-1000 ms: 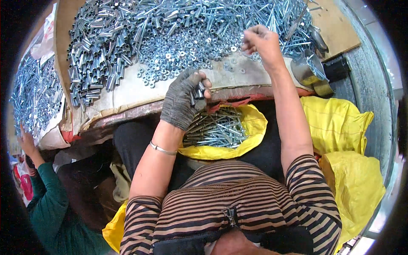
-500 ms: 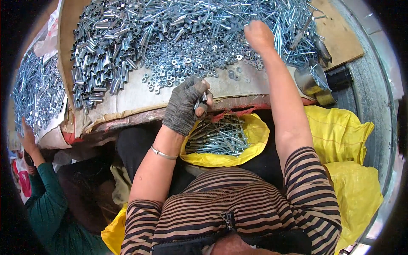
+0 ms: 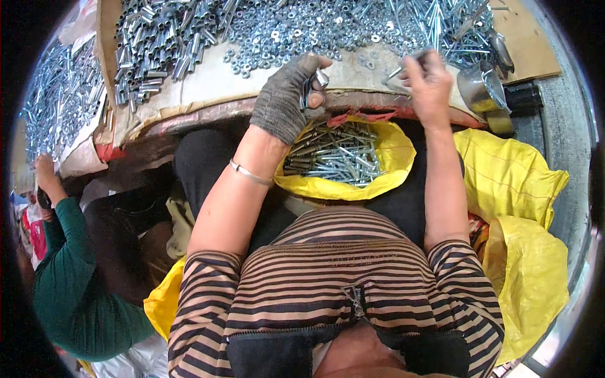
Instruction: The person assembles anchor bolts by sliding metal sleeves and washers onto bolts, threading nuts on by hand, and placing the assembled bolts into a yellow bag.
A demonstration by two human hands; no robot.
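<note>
My left hand (image 3: pixel 287 94), in a grey fingerless glove, is closed round a few shiny metal sleeves (image 3: pixel 322 79) above the bench's front edge. To the right, my bare right hand (image 3: pixel 430 85) is slightly blurred and pinches a thin metal bolt (image 3: pixel 394 75) that points left. Below and between the hands, an opened yellow sack (image 3: pixel 343 189) in my lap holds many long bolts (image 3: pixel 353 157). Beyond the hands lie heaps of metal tubes (image 3: pixel 151 57), nuts and washers (image 3: pixel 290 31), and long bolts (image 3: pixel 435 25).
A metal can (image 3: pixel 480 91) stands at the bench's right end. Yellow sacks (image 3: pixel 510 176) lie at my right. A cardboard divider (image 3: pixel 107 47) separates another hardware heap (image 3: pixel 63 94) at left, where a co-worker in a green sleeve (image 3: pixel 79 233) reaches in.
My right hand has come back from the far heap toward the bench's front edge, a bolt now showing in its fingers. The left stays closed on the sleeves. The whole view has shifted.
</note>
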